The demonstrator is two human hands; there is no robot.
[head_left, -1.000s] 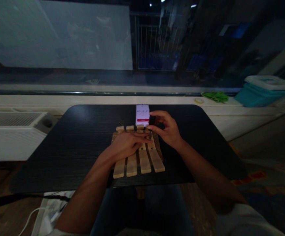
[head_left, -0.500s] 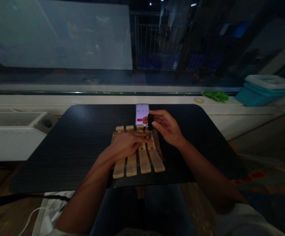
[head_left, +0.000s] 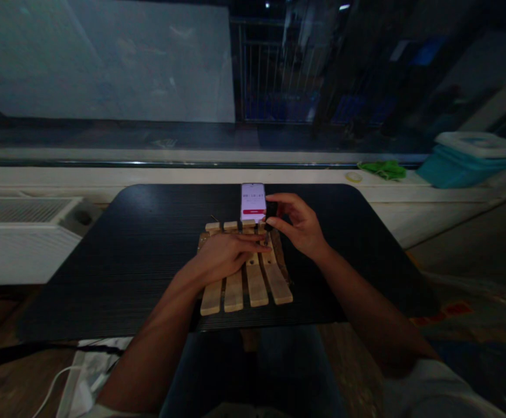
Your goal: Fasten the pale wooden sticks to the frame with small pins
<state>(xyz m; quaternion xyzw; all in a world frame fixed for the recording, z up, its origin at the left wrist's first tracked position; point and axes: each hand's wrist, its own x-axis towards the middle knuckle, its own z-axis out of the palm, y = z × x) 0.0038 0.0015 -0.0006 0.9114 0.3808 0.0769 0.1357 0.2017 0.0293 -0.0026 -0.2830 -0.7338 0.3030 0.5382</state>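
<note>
Several pale wooden slats (head_left: 258,288) lie side by side over a brown crosspiece on the dark table. My left hand (head_left: 220,255) rests flat across them, its index and middle fingers stretched out and slightly apart at the rightmost slat. Between those fingertips stands the shaft of a black-handled screwdriver (head_left: 271,212), upright, its tip too small to make out. My right hand (head_left: 300,226) pinches the handle between thumb and fingers. Dark holes or screw heads show in the two right-hand slats. The left slats are partly hidden under my left hand.
A lit phone (head_left: 253,200) with a timer stands just behind the slats. On the windowsill are a roll of tape (head_left: 354,176), a green cloth (head_left: 386,169) and a teal tub (head_left: 464,165). A white radiator (head_left: 21,238) is left of the black table (head_left: 126,261).
The fingers of my right hand have shifted round the screwdriver handle, drawing back from in front of the phone. My left hand and the slats stay put.
</note>
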